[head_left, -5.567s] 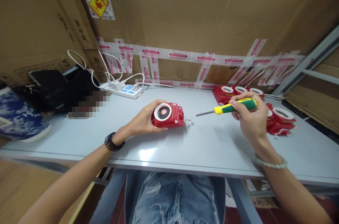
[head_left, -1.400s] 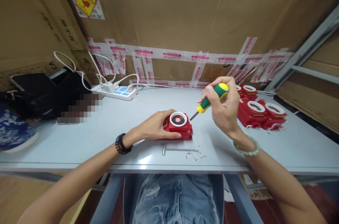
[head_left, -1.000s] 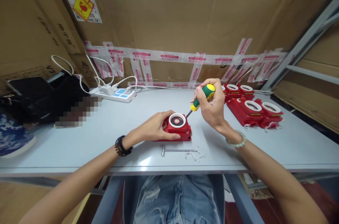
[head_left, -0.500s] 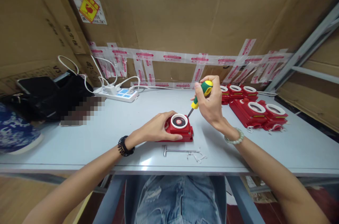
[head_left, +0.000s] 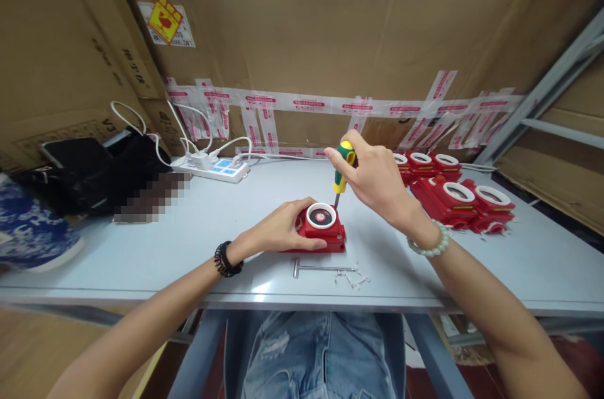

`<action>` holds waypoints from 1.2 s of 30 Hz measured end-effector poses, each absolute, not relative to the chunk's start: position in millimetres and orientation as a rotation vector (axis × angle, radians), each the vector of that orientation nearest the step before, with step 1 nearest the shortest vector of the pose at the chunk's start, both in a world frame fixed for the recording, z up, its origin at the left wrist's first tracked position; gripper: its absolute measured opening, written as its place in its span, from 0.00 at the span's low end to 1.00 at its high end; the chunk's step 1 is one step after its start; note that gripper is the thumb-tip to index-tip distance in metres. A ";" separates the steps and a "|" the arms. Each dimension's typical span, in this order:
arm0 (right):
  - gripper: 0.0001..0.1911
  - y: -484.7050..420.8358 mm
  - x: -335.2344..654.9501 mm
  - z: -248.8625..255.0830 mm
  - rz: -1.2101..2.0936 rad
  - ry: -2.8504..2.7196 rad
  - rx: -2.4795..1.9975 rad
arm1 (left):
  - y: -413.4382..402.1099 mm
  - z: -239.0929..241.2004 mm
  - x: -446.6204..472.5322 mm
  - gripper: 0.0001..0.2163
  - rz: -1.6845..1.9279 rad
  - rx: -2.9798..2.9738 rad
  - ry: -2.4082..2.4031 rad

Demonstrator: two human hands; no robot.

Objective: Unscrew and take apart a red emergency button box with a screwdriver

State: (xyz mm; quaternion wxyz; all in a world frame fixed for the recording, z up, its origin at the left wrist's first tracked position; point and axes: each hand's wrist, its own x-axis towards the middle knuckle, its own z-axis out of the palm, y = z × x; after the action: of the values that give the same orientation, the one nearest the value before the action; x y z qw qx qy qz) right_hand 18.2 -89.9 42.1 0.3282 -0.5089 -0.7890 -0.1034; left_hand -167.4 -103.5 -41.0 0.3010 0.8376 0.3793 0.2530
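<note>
**Inspector A:** How far along is the work judged to be?

**Inspector B:** One red unit (head_left: pixel 321 232) lies flat on the grey table (head_left: pixel 141 248), near its front edge. It is pinned at its left end by the left hand (head_left: pixel 278 232), whose fingers are spread and pressed over the casing. A green and yellow screwdriver (head_left: pixel 340 166) is gripped upright in the right hand (head_left: pixel 377 182), fingers clenched round the handle, and the tip is set down at the unit's back right corner, beside the white ring. A fastening there is judged to be in hand; whether any screw is already seated cannot be told. A heap of like red units (head_left: pixel 453 188) is stacked to the right, and whether those are finished cannot be told either.

**Inspector A:** What is noted about edges and open room?

**Inspector B:** A metal T-shaped tool (head_left: pixel 321 269) and a scatter of small screws (head_left: pixel 352 277) lie between the unit and the table's front edge, just beside the drop, where a slide toward the body is judged a risk. Bare tabletop is seen left of the unit. A white power strip (head_left: pixel 214 167) and a black bag (head_left: pixel 94 175) are kept well apart at the back left. The cardboard wall (head_left: pixel 302 21) closes off the rear.
</note>
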 end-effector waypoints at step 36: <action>0.17 -78.0 32.7 62.7 -0.502 -2.352 -1.369 | -103.0 -38.9 -168.8 0.23 0.647 2.233 0.997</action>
State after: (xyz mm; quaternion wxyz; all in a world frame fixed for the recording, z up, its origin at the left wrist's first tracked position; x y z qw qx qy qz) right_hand 32.7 -78.0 62.7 0.1862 -0.4861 -0.8350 -0.1782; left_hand -168.8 -103.0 -38.9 0.3015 0.8417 0.3758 0.2439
